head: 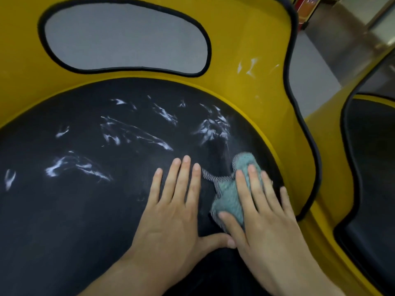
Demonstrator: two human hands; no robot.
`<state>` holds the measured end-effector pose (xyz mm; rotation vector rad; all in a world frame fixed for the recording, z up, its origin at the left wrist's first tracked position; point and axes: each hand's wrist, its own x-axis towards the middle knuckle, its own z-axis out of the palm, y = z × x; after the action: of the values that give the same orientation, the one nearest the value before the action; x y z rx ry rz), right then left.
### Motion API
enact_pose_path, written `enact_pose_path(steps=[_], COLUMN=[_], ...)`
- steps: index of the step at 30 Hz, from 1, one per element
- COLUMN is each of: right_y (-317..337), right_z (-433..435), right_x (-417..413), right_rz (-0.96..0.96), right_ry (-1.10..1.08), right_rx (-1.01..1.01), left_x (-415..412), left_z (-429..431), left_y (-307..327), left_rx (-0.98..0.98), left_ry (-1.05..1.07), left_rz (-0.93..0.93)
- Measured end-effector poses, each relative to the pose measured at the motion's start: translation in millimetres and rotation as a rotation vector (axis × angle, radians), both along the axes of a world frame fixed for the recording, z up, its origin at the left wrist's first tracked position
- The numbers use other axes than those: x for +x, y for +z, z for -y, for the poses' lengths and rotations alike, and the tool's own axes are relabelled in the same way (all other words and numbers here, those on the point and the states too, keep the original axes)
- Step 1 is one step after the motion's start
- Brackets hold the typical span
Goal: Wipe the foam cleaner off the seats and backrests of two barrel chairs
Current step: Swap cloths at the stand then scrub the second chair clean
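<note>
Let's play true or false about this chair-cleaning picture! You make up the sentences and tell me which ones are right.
1. The right hand presses a teal cloth onto the black seat. True.
2. The left hand holds a spray can. False: it lies flat on the seat and holds nothing.
3. White foam streaks are on the seat. True.
4. The backrest is red. False: it is yellow.
5. A second chair stands to the right. True.
</note>
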<state>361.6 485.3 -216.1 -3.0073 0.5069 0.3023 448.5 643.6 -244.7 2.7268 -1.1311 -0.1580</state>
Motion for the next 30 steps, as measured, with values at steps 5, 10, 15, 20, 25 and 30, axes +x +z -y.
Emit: enact_pose_path(steps=[5, 10, 15, 20, 25, 30], right_y=[0, 1, 0, 0, -1, -2], right_z=[16, 46, 31, 7, 30, 53], right_x=[33, 123, 71, -1, 60, 128], right_rz=[-0.023, -0.081, -0.016, -0.062, -0.028, -0.086], right_ry=[-0.048, -0.166, -0.067, -0.019, -0.085, -0.134], right_rx=[0.003, 0.03, -0.016, -0.008, -0.032, 0.004], left_x=[2, 1, 0, 1, 1, 0], left_z=[1, 1, 0, 1, 1, -1], left_y=[-3, -1, -1, -2, -1, 0], left_rx=[0.001, 0.014, 0.023, 0.002, -0.006, -0.002], left_ry=[-0.013, -0.003, -0.002, -0.003, 0.003, -0.009], left_rz=[0.007, 0.016, 0.017, 0.005, 0.002, 0.037])
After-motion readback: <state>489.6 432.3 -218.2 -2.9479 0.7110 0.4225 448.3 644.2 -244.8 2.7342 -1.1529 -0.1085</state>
